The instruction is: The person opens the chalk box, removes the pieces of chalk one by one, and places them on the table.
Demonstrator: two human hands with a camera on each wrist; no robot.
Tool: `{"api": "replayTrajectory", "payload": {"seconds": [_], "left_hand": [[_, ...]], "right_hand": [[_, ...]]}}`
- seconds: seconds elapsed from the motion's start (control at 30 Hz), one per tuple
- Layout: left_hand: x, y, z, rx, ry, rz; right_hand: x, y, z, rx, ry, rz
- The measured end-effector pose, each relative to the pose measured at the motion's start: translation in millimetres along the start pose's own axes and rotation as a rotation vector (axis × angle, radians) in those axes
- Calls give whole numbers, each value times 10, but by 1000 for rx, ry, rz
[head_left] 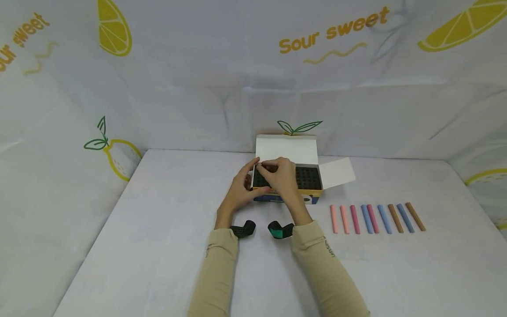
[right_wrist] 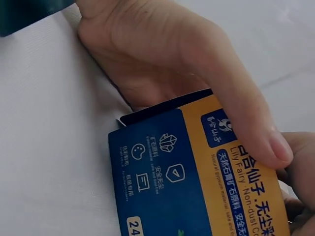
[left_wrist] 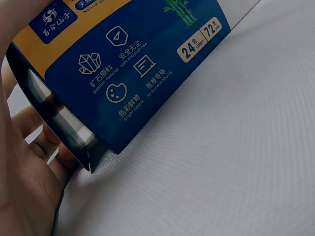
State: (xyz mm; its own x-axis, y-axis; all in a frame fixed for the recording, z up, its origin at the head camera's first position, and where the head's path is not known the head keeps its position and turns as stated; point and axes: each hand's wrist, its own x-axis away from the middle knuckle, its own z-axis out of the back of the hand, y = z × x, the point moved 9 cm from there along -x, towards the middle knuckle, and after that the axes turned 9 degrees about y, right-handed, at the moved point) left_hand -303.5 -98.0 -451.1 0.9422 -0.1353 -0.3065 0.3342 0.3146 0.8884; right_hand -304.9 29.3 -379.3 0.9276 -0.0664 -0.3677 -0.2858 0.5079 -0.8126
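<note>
The chalk box (head_left: 308,196), blue and yellow with its white lid raised, stands on the table. Inside is a dark insert (head_left: 309,177) with rows of holes. My left hand (head_left: 238,190) grips the box's left end, its thumb along the front panel; the left wrist view shows fingers (left_wrist: 29,123) curled behind the end flap. Above the insert's left back corner, my right hand (head_left: 282,176) pinches what looks like the tip of a chalk stick (head_left: 259,164), mostly hidden by the fingers. In the right wrist view, the box (right_wrist: 147,182) covers the right hand's work.
To the right of the box lie several chalk sticks in a row: pink (head_left: 334,219), crimson (head_left: 355,219), blue (head_left: 384,219) and brown (head_left: 415,216). A white side flap (head_left: 337,172) sticks out toward them. Behind the table (head_left: 158,246) hangs a lemon-print cloth (head_left: 198,105).
</note>
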Motion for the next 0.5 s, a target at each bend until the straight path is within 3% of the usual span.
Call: {"api": "replayTrajectory", "payload": {"seconds": [0.3, 0.5], "left_hand": [[2, 1, 3, 6, -6, -9], [7, 5, 9, -11, -3, 2]], "right_hand": [[-7, 36, -59, 86, 3, -75], [-26, -24, -4, 6, 85, -11]]}}
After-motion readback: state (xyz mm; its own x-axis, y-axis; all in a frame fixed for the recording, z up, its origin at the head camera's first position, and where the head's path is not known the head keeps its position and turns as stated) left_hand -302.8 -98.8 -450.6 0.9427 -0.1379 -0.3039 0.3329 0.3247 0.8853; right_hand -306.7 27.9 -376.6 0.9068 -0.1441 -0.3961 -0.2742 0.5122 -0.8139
